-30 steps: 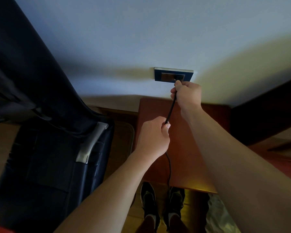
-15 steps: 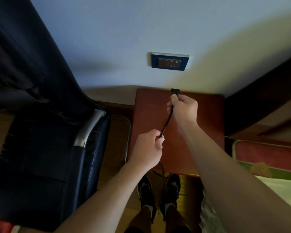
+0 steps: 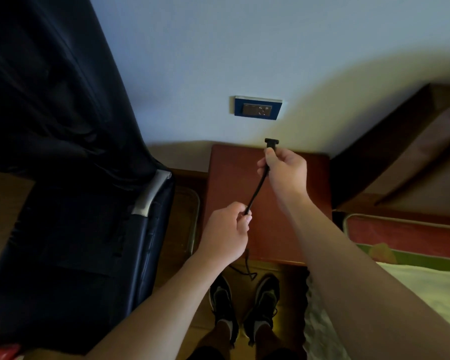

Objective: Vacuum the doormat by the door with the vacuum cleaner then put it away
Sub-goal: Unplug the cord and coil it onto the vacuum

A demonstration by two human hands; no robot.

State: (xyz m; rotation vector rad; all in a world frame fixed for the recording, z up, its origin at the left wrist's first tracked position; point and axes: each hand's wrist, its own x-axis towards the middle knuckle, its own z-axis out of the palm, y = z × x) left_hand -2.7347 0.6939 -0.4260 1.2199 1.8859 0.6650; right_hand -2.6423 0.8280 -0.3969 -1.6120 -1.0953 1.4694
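A black power cord (image 3: 256, 193) runs taut between my two hands. My right hand (image 3: 283, 172) pinches it just below the black plug (image 3: 271, 143), which hangs free below the wall socket (image 3: 257, 108). My left hand (image 3: 226, 233) grips the cord lower down, and the rest of it drops to the floor by my shoes. The socket's blue plate on the white wall has nothing plugged in. Neither the vacuum cleaner nor the doormat is in view.
A reddish wooden bedside table (image 3: 234, 183) stands against the wall under my hands. A dark blue armchair (image 3: 83, 245) draped with dark cloth fills the left. A bed with a dark headboard (image 3: 400, 157) lies at the right. My black shoes (image 3: 244, 305) stand on the wooden floor.
My right hand pulled the plug out of the socket and drew it down and away from the wall. My left hand came down with the cord.
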